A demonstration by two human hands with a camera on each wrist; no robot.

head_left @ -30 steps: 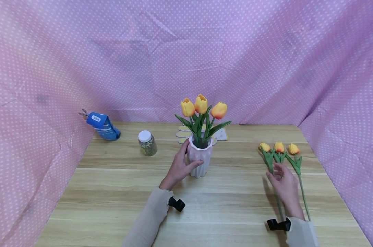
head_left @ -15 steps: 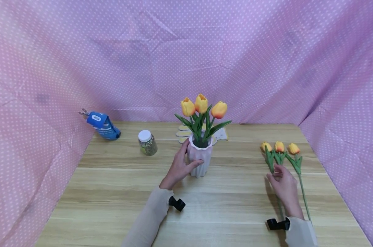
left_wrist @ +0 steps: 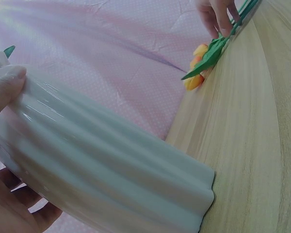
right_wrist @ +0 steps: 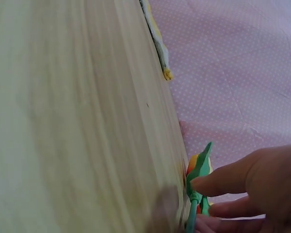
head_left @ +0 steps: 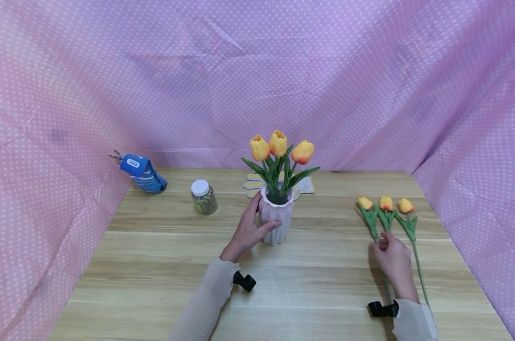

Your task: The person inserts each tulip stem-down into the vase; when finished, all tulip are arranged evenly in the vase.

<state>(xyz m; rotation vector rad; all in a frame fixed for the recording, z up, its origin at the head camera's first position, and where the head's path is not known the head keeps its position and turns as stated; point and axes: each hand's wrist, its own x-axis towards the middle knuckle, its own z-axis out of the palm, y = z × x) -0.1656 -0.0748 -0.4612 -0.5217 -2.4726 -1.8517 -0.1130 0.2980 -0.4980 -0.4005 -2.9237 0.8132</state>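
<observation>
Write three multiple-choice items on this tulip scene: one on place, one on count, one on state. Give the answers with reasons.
1. Where is the jar?
A. left of the vase
B. right of it
C. inside it

2. How many tulips lie on the table?
A. one
B. three
C. five

3. What is the left hand doing?
A. resting flat
B. holding the vase
C. lifting the jar

Answers: 1 A, the jar stands to the vase's left. 2 B, three blooms lie by the right hand. 3 B, its fingers wrap the vase.
</observation>
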